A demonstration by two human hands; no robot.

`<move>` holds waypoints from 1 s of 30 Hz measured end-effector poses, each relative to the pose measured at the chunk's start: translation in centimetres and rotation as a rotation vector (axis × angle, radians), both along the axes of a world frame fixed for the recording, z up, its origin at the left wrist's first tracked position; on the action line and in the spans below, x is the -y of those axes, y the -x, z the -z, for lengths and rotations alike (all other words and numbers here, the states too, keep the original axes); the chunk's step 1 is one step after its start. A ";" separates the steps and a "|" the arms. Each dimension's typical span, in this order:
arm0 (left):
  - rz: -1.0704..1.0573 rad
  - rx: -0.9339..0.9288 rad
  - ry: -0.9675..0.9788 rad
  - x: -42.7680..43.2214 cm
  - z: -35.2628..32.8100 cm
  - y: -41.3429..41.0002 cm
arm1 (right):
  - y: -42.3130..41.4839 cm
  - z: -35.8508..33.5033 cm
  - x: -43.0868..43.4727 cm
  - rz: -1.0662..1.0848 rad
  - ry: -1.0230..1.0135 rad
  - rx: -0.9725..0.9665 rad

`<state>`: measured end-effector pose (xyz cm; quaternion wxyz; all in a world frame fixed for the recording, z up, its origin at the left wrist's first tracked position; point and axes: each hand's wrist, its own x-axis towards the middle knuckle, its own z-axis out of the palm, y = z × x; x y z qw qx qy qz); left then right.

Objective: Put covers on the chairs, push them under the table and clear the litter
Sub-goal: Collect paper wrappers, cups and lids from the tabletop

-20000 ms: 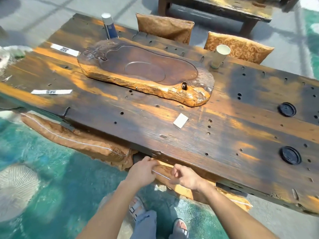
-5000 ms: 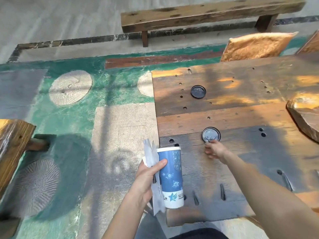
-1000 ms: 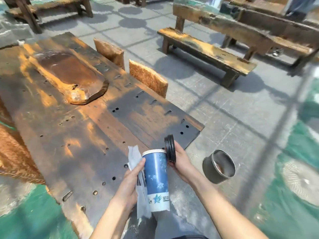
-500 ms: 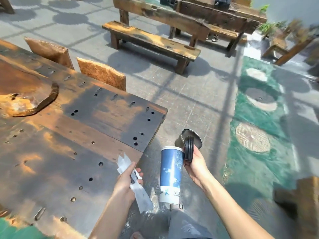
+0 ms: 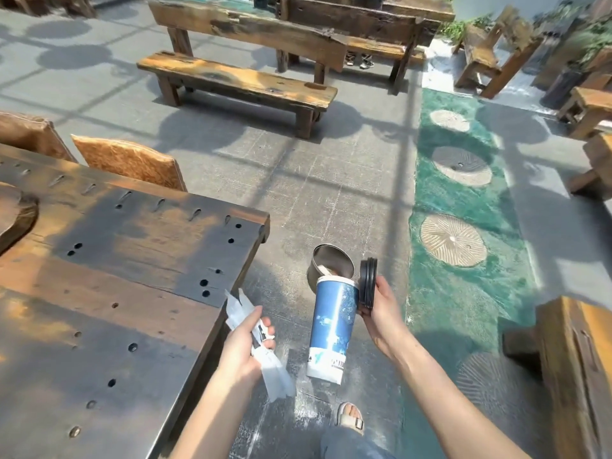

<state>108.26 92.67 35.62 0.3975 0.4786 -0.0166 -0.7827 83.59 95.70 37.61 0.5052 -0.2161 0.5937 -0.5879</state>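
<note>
Litter bin (image 5: pixel 332 266) sits at twelve o'clock, just beyond your right hand (image 5: pixel 381 313), fingers clamped on cup (image 5: pixel 332 329) and lids (image 5: pixel 368 283); left hand (image 5: pixel 246 342) grips wrappers (image 5: pixel 261 346).

Twenty seconds ago both hands tugged a cover onto a chair at the table's near edge, while litter lay across the tabletop. Five seconds ago the left hand (image 5: pixel 243 346) held the blue cup (image 5: pixel 332 329) together with the white wrappers (image 5: pixel 261 346). Now it grips only the wrappers. The right hand (image 5: pixel 381 313) now carries the cup and what look like two stacked black lids (image 5: pixel 367 286), close above the metal bin (image 5: pixel 331 265).
</note>
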 end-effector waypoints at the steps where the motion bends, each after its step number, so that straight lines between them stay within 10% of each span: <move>1: 0.012 -0.004 0.002 0.0 0.0 1.4 | 1.5 0.1 -0.1 0.008 0.008 -0.012; 30: 0.079 0.116 -0.013 11.7 5.5 28.8 | 26.8 4.7 10.3 -0.123 -0.094 -0.632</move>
